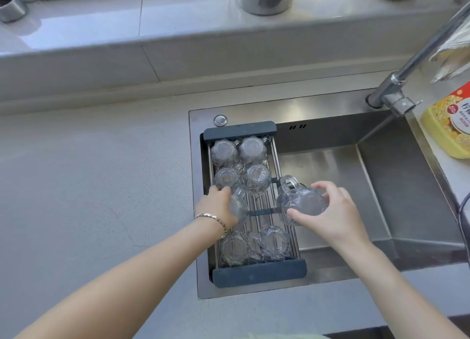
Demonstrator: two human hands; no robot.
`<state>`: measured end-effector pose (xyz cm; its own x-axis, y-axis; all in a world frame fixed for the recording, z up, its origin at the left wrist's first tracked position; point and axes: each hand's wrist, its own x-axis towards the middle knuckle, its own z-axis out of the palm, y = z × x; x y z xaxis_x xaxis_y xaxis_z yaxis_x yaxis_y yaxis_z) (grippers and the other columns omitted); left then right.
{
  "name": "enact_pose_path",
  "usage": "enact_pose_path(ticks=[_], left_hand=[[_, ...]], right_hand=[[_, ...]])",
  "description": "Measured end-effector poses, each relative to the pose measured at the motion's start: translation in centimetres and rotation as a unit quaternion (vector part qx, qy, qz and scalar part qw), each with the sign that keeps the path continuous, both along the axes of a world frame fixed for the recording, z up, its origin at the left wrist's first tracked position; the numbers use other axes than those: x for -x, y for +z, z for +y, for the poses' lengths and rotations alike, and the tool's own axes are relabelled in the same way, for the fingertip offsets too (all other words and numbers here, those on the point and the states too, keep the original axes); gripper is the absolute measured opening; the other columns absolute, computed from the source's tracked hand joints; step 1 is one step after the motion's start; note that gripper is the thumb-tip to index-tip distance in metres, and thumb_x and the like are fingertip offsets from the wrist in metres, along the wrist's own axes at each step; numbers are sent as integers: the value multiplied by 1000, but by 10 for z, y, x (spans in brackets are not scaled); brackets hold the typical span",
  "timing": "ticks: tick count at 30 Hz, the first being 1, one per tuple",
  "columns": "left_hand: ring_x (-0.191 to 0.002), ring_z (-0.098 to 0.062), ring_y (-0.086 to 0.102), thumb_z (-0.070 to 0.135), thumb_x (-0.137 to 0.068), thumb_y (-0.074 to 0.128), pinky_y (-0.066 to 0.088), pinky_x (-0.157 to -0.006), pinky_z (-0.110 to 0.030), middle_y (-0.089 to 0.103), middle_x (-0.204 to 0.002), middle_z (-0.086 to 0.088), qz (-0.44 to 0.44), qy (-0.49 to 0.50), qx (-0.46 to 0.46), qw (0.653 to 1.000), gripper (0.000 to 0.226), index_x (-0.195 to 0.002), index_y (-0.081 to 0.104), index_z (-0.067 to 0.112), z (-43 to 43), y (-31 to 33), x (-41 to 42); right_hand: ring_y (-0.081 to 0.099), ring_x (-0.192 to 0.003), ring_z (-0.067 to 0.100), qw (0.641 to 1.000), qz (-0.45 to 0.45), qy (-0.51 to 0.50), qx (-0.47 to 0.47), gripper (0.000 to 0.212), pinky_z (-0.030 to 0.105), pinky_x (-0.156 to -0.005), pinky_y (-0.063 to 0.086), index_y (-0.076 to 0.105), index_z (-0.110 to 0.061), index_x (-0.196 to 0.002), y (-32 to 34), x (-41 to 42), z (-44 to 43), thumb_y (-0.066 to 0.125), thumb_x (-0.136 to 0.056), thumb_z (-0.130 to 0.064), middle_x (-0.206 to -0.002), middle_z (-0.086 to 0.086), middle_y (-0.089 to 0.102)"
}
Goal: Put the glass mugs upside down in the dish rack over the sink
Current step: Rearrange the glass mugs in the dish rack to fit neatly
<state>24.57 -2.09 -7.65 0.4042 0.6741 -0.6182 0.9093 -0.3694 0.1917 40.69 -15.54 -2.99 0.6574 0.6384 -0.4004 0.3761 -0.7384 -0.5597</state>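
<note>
Your left hand [218, 206] and right hand [333, 211] each grip a glass mug [301, 205] over the rack [259, 272] spanning the sink [381, 186], aimed at the bare middle row between six upturned mugs so all drain.

Bright, soft daylight; glare on the sink [330, 102]; edges bowed.

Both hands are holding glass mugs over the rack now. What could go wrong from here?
1. The right hand holds its mug at the dish rack's sink-side edge; a slipped grip could drop it into the sink.
2. The left hand's mug sits close to the racked mugs; glass might knock glass.
</note>
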Motion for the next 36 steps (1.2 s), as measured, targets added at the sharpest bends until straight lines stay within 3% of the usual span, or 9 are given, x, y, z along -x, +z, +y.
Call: enact_pose_path(ticks=[9,13,16,19,23,26,29,33,36], left_hand=[[-117,-30,47,37,-84,62,45,-89,-38,41,-132,-10,53,-64,-69,994,55,-130,37,17,-16,-16,-2],[-124,-29,41,46,-86,57,41,-98,-38,38,-139,-10,34,-121,-102,987,71,-143,23,20,-17,-21,13],[-135,-25,29,43,-84,60,30,-112,-36,30,-147,-7,-86,-107,-105,985,81,-148,15,21,-17,-10,14],[-138,-19,28,32,-76,73,29,-115,-32,25,-151,-3,-240,-123,0,963,90,-148,18,21,-26,9,4],[-128,-22,39,33,-69,80,31,-112,-32,43,-145,1,-285,-111,-8,952,83,-139,39,17,-33,13,0],[-118,-20,42,27,-68,82,30,-103,-23,53,-136,2,-309,-62,12,949,80,-137,43,18,-25,15,5],[-114,-13,43,25,-68,82,33,-101,-22,56,-131,2,-311,-77,42,946,79,-137,42,19,-16,20,7],[-135,-15,38,25,-74,78,32,-111,-27,39,-149,1,-263,-128,63,954,88,-145,26,17,-8,18,1],[-136,-23,35,24,-81,69,38,-110,-37,31,-151,-5,-144,-137,-35,979,83,-147,19,18,-3,1,7]], right_hand=[[49,-98,19,991,96,-89,-4,59,30,-78,39,44,-21,-104,-9,9,-2,79,-63,-45,-104,0,49],[56,-99,24,982,141,-122,3,63,46,-86,53,41,-17,-104,-15,14,3,76,-64,-51,-94,-5,47],[61,-95,30,982,145,-124,5,63,51,-85,53,39,-22,-106,-16,21,10,70,-65,-58,-94,-4,48],[61,-93,30,981,151,-123,-15,58,51,-82,54,39,-29,-105,-16,32,18,65,-66,-63,-102,0,51],[54,-104,23,987,140,-65,-51,57,49,-87,52,41,-36,-115,-13,47,23,63,-69,-61,-111,-5,48],[50,-108,17,986,155,54,-26,64,36,-95,45,38,-46,-128,-5,38,18,67,-71,-53,-124,-2,49],[56,-97,13,980,134,146,19,78,28,-86,45,38,-42,-131,1,29,13,78,-64,-43,-117,-3,52],[56,-95,14,989,62,137,9,79,30,-89,47,47,-31,-130,-2,30,16,82,-61,-42,-99,-6,57],[54,-112,19,989,34,142,34,79,31,-94,43,45,-26,-133,-11,28,25,80,-64,-42,-119,1,62]])
